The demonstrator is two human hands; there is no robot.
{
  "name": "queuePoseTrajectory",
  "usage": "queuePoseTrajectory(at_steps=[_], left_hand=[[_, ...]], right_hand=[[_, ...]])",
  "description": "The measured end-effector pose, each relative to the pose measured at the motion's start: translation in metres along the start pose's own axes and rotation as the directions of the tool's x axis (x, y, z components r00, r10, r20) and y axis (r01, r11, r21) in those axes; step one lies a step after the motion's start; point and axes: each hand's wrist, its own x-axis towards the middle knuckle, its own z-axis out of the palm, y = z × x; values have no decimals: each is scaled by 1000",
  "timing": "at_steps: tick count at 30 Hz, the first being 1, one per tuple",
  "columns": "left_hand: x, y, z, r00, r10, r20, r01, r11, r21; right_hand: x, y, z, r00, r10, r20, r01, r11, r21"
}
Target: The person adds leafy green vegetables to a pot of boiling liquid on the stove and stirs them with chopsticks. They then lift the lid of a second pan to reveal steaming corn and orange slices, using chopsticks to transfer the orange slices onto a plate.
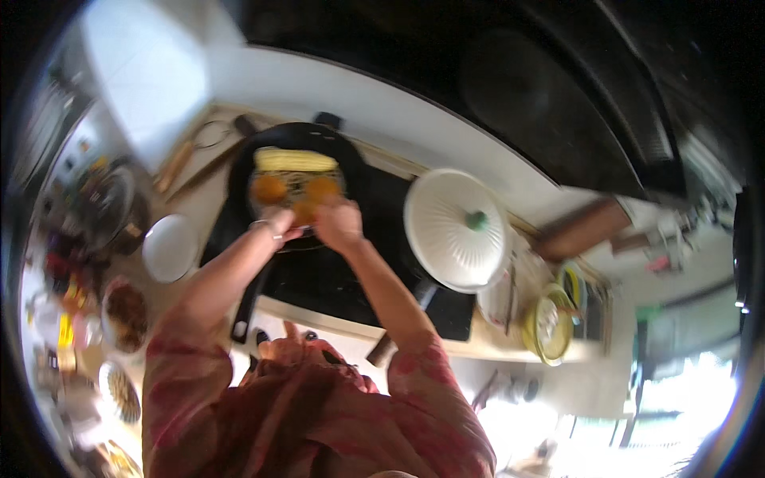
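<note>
My left hand [276, 222] and my right hand [338, 222] are close together over the near side of a black frying pan [299, 132]. An orange, blurred piece of food [305, 212] shows between them, against the right fingers; whether either hand grips it I cannot tell. Beyond the hands, two more orange round pieces, one at left [270, 189] and one at right [323, 189], lie on a dark-patterned surface. Behind them is a long, ridged yellow piece [296, 160]. The pan's black handle [242, 316] points toward me at the lower left.
A white ribbed lid [439, 239] with a green knob stands right on the black cooktop [334, 287]. At left are a white bowl [170, 248] and a dish of brown food [125, 313]. A yellow basin [547, 328] sits far right, beneath a dark range hood [538, 89].
</note>
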Motion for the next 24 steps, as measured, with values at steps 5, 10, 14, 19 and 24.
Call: queuePoseTrajectory(at_steps=[5,10,14,19,24], left_hand=[[-3,15,-9,998,55,-23,-55,998,12],[15,31,-11,997,69,29,-70,996,55],[11,31,-51,981,189,35,-188,903,386],[-100,83,-57,567,760,318,-760,334,557],[-134,80,-84,177,891,418,-838,-86,539]], right_hand=[[3,-19,15,997,31,72,-26,998,-63],[-1,-35,9,992,125,-22,-123,990,69],[-30,-40,-60,960,66,-271,32,939,342],[-111,-6,-147,795,385,-469,-90,840,536],[-236,48,-113,314,850,-422,-481,526,701]])
